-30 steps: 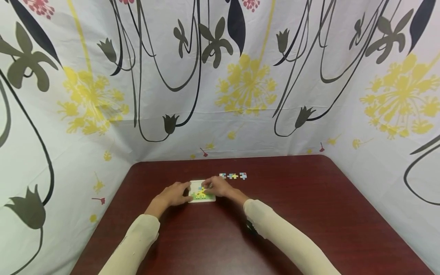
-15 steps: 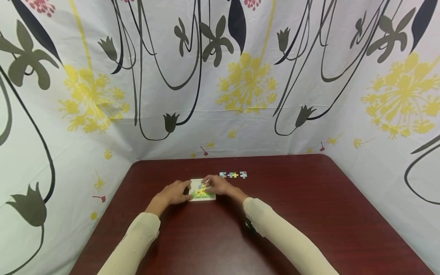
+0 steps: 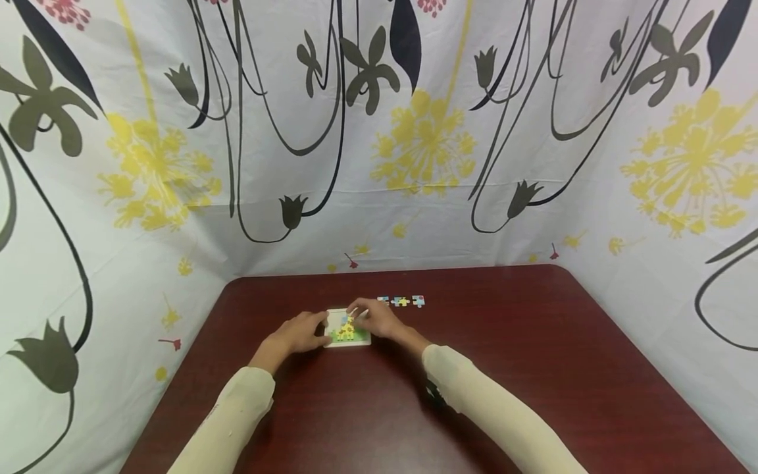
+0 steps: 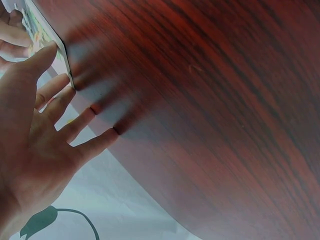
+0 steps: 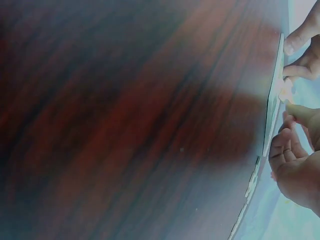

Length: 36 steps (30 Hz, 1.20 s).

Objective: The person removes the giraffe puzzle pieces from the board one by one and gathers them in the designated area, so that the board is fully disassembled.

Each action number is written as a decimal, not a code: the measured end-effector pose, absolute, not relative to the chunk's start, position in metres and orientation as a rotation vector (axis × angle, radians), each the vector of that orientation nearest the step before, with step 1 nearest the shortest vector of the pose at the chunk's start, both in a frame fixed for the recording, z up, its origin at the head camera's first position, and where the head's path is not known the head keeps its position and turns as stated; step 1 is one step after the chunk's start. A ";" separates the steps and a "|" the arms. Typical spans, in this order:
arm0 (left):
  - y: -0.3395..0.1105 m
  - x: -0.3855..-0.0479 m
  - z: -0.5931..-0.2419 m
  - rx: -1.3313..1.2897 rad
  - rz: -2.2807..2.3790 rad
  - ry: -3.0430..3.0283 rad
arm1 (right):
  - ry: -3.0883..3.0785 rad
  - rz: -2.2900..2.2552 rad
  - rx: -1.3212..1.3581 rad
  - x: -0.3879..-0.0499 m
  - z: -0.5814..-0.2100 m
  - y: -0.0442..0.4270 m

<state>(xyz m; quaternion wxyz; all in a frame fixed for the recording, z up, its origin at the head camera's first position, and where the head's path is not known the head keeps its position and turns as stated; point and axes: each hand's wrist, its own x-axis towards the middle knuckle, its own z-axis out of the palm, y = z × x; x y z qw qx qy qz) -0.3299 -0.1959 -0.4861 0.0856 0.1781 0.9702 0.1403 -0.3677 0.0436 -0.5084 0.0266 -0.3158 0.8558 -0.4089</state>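
A small white-framed jigsaw tray (image 3: 348, 345) lies flat on the table, its picture showing a yellow giraffe over green. My left hand (image 3: 301, 331) steadies the tray's left side with thumb and fingertips. In the left wrist view, the thumb (image 4: 45, 57) touches the rim and the other fingers stretch out straight. Over the tray's right half, my right hand (image 3: 377, 319) pinches a jigsaw piece between thumb and index finger, pressed down at the picture. Its fingers mostly cover that piece. The right wrist view sees the tray (image 5: 274, 97) edge-on, with the right hand (image 5: 295, 155) at its side.
Three loose jigsaw pieces (image 3: 401, 301) lie in a row behind the tray, the leftmost partly behind the right hand. The dark red wooden table (image 3: 355, 415) has flowered white cloth (image 3: 379, 224) hanging behind it and on both sides.
The giraffe's neck and head pieces by my right fingers now look closer together. My right hand has shifted very slightly; the left hand and tray stay put.
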 end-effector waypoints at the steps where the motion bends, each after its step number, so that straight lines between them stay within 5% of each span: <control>1: -0.196 -0.330 -0.486 0.533 0.420 2.893 | 2.652 -1.274 -0.988 -0.368 -0.508 0.044; 36: -0.198 -0.330 -0.487 0.588 0.463 2.907 | 2.775 -1.246 -0.925 -0.381 -0.491 0.130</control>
